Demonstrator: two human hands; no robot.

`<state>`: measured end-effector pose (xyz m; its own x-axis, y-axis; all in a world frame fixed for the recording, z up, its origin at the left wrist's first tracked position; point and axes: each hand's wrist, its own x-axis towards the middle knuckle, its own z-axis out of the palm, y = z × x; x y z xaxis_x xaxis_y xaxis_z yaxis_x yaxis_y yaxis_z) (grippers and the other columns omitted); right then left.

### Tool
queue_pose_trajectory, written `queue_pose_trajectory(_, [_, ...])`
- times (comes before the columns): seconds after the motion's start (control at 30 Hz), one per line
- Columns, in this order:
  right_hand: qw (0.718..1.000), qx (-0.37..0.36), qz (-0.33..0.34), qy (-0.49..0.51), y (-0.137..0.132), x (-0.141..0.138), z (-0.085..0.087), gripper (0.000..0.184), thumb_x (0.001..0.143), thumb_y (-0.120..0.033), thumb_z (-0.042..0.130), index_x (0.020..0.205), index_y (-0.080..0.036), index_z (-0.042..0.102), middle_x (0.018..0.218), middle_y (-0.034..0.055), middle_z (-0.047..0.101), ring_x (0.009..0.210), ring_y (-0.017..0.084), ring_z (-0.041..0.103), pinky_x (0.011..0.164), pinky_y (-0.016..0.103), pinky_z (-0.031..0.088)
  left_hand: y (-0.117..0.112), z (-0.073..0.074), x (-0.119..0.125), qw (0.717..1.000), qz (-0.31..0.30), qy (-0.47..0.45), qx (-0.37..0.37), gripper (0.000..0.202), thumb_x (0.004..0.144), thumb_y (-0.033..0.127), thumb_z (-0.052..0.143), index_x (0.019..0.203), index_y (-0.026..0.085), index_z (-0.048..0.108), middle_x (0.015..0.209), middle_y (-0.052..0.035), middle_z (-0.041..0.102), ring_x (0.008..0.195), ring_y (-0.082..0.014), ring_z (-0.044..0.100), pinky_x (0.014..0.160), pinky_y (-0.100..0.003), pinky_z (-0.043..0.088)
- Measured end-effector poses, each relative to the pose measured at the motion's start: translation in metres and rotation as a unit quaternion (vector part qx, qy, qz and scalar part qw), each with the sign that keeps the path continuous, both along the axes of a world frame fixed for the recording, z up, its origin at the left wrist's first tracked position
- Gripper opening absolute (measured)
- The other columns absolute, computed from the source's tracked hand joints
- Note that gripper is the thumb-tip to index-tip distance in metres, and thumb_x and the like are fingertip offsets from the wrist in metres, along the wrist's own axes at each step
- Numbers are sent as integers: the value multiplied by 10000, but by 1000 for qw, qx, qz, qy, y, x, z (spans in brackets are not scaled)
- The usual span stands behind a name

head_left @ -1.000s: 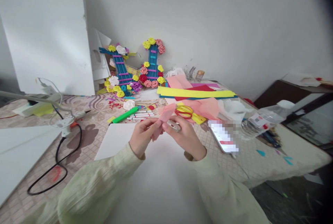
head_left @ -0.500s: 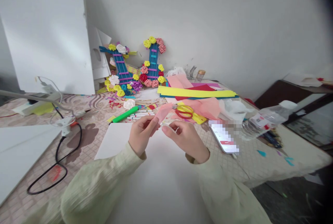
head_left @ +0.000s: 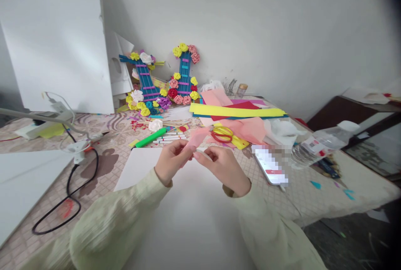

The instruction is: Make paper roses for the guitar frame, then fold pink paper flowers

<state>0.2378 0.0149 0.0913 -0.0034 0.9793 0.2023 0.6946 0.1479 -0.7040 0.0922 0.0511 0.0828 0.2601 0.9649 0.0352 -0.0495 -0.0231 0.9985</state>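
Note:
In my left hand [head_left: 171, 160], closed in a pinch, is a strip of pink crepe paper [head_left: 199, 135] that sticks up past the fingertips. My right hand [head_left: 224, 168] is closed too, thumb against fingers, close beside the left fingertips at the paper's lower end. A small pale bit shows at those fingers, too small to name. Both hands hover over a white board [head_left: 188, 207]. Just beyond the paper lie red-and-yellow scissors [head_left: 222, 134].
Behind are two blue guitar shapes [head_left: 184, 73] with paper flowers, yellow crepe paper [head_left: 238, 111], a green tube [head_left: 151, 138] and markers [head_left: 169, 138]. A phone [head_left: 269, 165] and water bottle [head_left: 324, 144] sit right; a black cable [head_left: 97, 169] and power strip [head_left: 77, 153] left.
My fingertips have come closer together at the paper's lower end. The pink strip has tilted slightly; the things on the table stay put.

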Motion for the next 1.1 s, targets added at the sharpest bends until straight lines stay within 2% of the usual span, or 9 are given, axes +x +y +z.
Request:
queue_pose_trajectory(0.27, [998, -50, 0, 33, 4, 3, -8, 505, 728, -627, 410, 511, -174, 458, 455, -23, 447, 417, 97, 425, 422, 232, 321, 6, 12, -8, 999, 8, 38, 36, 233, 708, 362, 575, 693, 130, 560, 529, 33, 489, 389, -30, 328, 365, -164, 250])
queue_pose_trajectory(0.4, [996, -70, 6, 50, 5, 2, -15, 537, 725, -650, 393, 496, -168, 458, 452, -18, 466, 394, 94, 442, 424, 230, 330, 13, 23, -14, 991, -45, 99, 73, 222, 689, 356, 584, 691, 135, 560, 521, 36, 475, 403, -40, 343, 379, -172, 264])
queue_pose_trajectory(0.5, [992, -106, 31, 56, 13, 7, -22, 582, 773, -641, 297, 530, -156, 508, 460, -4, 508, 375, 93, 467, 433, 225, 353, 23, 29, -18, 979, -91, 156, 92, 233, 673, 369, 583, 675, 137, 567, 518, 31, 474, 435, -56, 373, 394, -175, 269])
queue_pose_trajectory(0.57, [991, -125, 34, 21, 29, 18, -28, 603, 819, -601, 211, 608, -152, 554, 509, 10, 565, 394, 97, 499, 455, 220, 377, 33, 32, -21, 967, -118, 202, 105, 246, 663, 383, 580, 654, 137, 582, 515, 31, 469, 455, -63, 375, 406, -177, 266])
queue_pose_trajectory(0.63, [990, -93, -8, -103, 53, 35, -36, 564, 851, -535, 202, 684, -159, 588, 606, 22, 617, 491, 112, 552, 512, 215, 399, 44, 34, -25, 951, -144, 248, 115, 251, 647, 385, 585, 633, 135, 598, 519, 30, 470, 471, -68, 375, 424, -180, 269])
queue_pose_trajectory(0.7, [985, -71, -47, -150, 81, 55, -44, 440, 839, -465, 332, 721, -144, 609, 739, 71, 641, 728, 171, 585, 653, 243, 406, 54, 33, -29, 938, -163, 285, 113, 249, 621, 382, 599, 627, 133, 610, 511, 33, 471, 476, -72, 377, 435, -182, 271])
queue_pose_trajectory(0.8, [976, -64, -77, -193, 118, 80, -56, 267, 774, -342, 497, 874, -125, 617, 977, 127, 607, 950, 218, 523, 793, 263, 363, 66, 29, -37, 928, -163, 323, 90, 262, 590, 394, 612, 659, 141, 629, 480, 43, 473, 454, -74, 377, 418, -181, 257])
queue_pose_trajectory(0.97, [964, -71, -109, -233, 144, 100, -71, 366, 695, -315, 609, 970, -75, 595, 1054, 205, 553, 993, 278, 492, 821, 309, 349, 72, 24, -48, 928, -151, 334, 64, 259, 592, 400, 604, 654, 152, 647, 474, 44, 506, 424, -68, 381, 393, -178, 250])
queue_pose_trajectory(1.1, [967, -66, -100, -224, 148, 108, -77, 257, 731, -349, 596, 890, -150, 627, 956, 133, 610, 923, 249, 532, 774, 299, 381, 72, 24, -52, 928, -141, 341, 56, 243, 587, 392, 610, 643, 159, 650, 472, 43, 509, 406, -60, 368, 378, -173, 240])
